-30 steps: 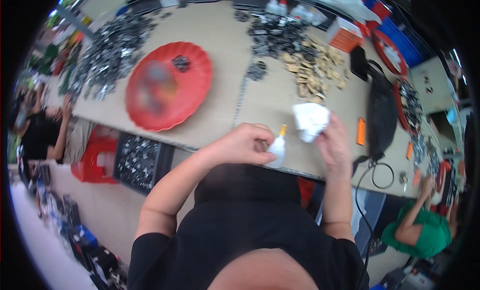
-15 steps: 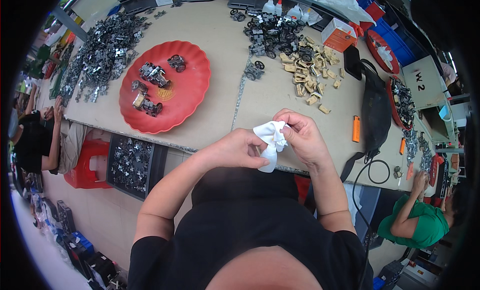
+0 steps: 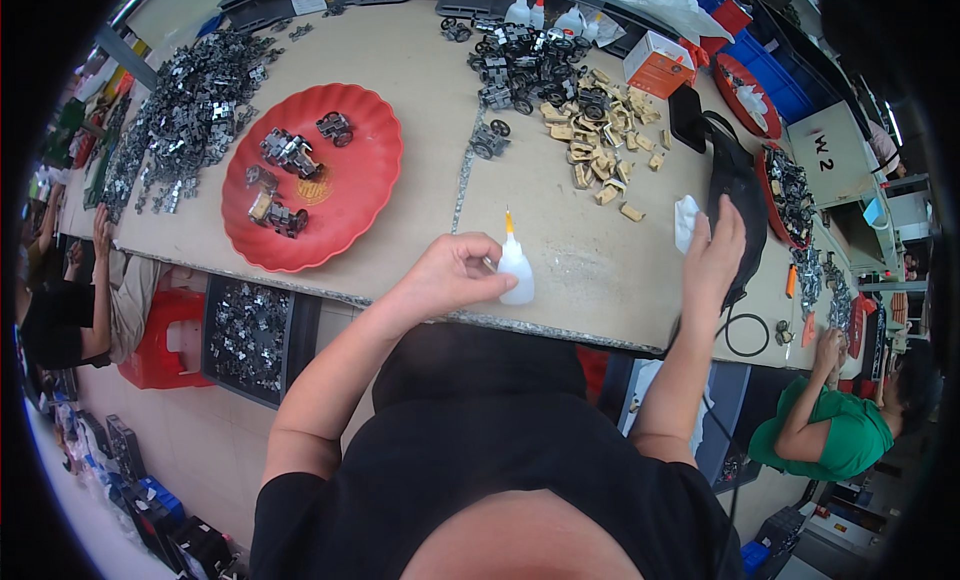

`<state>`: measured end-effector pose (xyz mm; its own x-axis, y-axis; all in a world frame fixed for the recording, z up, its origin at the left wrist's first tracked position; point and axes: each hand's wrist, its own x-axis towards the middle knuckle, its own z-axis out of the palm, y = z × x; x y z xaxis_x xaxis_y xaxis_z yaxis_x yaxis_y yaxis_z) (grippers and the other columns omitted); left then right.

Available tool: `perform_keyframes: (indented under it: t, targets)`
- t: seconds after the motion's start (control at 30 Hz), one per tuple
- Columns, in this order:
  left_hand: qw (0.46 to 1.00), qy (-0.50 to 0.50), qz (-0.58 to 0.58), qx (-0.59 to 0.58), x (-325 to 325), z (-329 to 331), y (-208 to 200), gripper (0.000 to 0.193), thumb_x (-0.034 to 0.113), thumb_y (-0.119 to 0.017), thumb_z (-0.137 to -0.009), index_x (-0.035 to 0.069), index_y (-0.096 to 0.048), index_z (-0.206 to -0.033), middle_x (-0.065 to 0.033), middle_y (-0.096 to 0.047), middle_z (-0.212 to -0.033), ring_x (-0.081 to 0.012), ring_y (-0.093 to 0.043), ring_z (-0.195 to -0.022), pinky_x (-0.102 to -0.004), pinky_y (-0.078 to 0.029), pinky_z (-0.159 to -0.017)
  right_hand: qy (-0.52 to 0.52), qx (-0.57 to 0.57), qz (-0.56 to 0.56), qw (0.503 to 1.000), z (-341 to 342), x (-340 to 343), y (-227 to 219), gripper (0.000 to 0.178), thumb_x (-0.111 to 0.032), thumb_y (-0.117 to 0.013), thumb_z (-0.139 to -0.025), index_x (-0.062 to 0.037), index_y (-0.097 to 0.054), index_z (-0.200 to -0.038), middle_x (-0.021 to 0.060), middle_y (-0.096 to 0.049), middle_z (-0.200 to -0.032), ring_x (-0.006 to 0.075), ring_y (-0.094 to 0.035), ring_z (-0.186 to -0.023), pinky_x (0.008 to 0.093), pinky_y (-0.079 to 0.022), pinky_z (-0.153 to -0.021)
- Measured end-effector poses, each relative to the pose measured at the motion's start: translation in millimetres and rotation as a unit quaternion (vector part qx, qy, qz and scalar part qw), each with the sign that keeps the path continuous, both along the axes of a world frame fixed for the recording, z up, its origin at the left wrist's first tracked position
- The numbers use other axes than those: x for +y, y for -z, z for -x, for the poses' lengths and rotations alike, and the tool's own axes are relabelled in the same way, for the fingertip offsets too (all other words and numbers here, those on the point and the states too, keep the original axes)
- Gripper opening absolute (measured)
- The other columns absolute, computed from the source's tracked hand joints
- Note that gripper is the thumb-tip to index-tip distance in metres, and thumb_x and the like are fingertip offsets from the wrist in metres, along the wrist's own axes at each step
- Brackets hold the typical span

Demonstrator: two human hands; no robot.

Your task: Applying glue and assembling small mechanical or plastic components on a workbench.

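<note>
My left hand pinches a small white glue bottle upright by its side, at the table's front edge. Its thin yellow nozzle points up and is uncovered. On the right, my right hand is open, fingers stretched, beside a crumpled white tissue; whether they touch I cannot tell. A black bag lies just beyond that hand. To the left of the bottle, a red scalloped plate carries several small dark wheeled parts, one with a beige piece.
Heaps of dark wheeled parts, beige pieces and metal parts cover the table's far side. More glue bottles and an orange-white box stand at the back. A person in green works at right.
The tissue has left the bottle and is now by the black bag. My right hand has moved right and opened. The bottle's yellow nozzle now shows; my left hand still holds the bottle.
</note>
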<state>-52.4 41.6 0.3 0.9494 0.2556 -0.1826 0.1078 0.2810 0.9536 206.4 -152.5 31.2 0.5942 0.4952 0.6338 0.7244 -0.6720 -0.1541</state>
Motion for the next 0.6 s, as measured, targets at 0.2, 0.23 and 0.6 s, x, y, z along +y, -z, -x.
perform_keyframes:
  t: [0.2, 0.23, 0.6]
  targets:
    - [0.998, -0.043, 0.051, -0.023, -9, -21, -12, 0.018, 0.008, -0.061, -0.082, -0.004, -0.058, -0.097, -0.0078, -0.063, -0.089, -0.0105, -0.060, -0.082, -0.0234, -0.049, -0.073, -0.349, 0.627, -0.191, 0.669, 105, 39, 16, 0.034, -0.012, -0.058, -0.085, 0.0008, -0.048, -0.115, 0.0119, -0.056, -0.106, 0.0164, -0.055, -0.098, 0.0282, -0.044, -0.083]
    - [0.997, -0.051, 0.052, -0.029, -9, -21, -12, 0.019, 0.008, -0.061, -0.083, -0.004, -0.058, -0.097, -0.0078, -0.062, -0.089, -0.0107, -0.060, -0.082, -0.0234, -0.049, -0.072, -0.361, 0.638, -0.181, 0.655, 115, 45, 15, 0.035, -0.010, -0.059, -0.084, 0.0013, -0.047, -0.115, 0.0114, -0.057, -0.106, 0.0158, -0.055, -0.097, 0.0275, -0.044, -0.082]
    - [0.988, -0.064, -0.097, -0.104, -3, -25, -5, 0.026, 0.013, -0.063, -0.082, -0.005, -0.057, -0.100, -0.0076, -0.057, -0.088, -0.0140, -0.062, -0.079, -0.0259, -0.051, -0.071, -0.344, 0.701, -0.282, 0.557, 112, 51, 33, 0.031, -0.009, -0.054, -0.087, 0.0019, -0.043, -0.113, 0.0152, -0.056, -0.106, 0.0203, -0.061, -0.087, 0.0321, -0.052, -0.077]
